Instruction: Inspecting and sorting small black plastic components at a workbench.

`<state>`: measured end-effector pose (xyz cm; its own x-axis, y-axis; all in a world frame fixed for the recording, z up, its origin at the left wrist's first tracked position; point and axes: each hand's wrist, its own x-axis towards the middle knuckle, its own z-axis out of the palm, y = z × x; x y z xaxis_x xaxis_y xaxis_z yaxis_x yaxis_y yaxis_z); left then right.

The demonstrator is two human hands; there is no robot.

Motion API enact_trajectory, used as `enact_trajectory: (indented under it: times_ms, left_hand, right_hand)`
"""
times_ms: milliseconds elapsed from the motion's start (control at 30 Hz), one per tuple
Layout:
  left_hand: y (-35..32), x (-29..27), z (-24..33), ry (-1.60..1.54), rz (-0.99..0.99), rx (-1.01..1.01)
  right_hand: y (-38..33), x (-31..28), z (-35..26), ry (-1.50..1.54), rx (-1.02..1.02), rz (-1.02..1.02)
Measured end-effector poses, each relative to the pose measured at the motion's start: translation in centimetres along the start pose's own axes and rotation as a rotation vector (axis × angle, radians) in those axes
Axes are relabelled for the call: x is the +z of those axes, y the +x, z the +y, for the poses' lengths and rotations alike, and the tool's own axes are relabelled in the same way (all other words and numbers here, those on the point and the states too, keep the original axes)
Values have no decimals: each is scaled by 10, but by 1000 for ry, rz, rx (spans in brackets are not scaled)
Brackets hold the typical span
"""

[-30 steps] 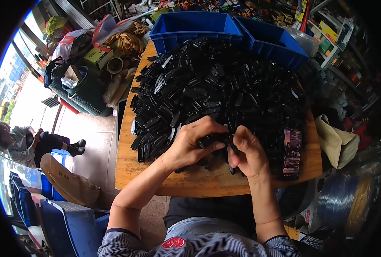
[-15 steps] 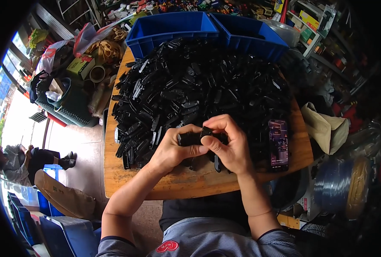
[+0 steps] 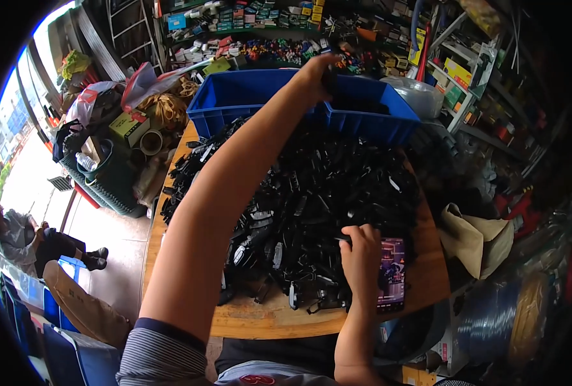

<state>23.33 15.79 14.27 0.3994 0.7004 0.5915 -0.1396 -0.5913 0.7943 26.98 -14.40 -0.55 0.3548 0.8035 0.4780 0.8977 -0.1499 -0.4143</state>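
Note:
A large heap of black plastic parts (image 3: 299, 193) covers most of the wooden table (image 3: 254, 321). My left arm stretches over it to the far side. There my left hand (image 3: 315, 78) is closed around a dark plastic part (image 3: 329, 78), above the spot where the left blue bin (image 3: 205, 119) meets the right blue bin (image 3: 369, 125). At the near right of the heap, my right hand (image 3: 362, 257) has its fingers curled over a small black plastic part (image 3: 342, 239), whose outline blends into the heap. A lit phone (image 3: 392, 276) lies just right of that hand.
Black pieces lie inside the right bin. Shelves with small boxes (image 3: 260, 19) stand behind. At the left are a dark green basket (image 3: 106, 180) and a seated person (image 3: 28, 235). A wrapped spool (image 3: 498, 321) and an open paper bag (image 3: 475, 238) are at the right.
Both hands were together over the heap's near edge, holding black parts. My left hand has reached far out to the bins with one, and my right hand has moved right, beside the phone.

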Motion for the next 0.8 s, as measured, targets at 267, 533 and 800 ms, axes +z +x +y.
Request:
enact_trajectory:
  times_ms: [267,533,800]
  left_hand:
    - [-97,-18,108,-53,-112,171]
    - [-198,-90,149,66,1,523]
    - [-259,-118,183,163,62,634]
  right_hand:
    - [4,-24,0,262,71,157]
    - [4,-3,13,380,-62,88]
    - [41,-124,-43,1204,-640,133]
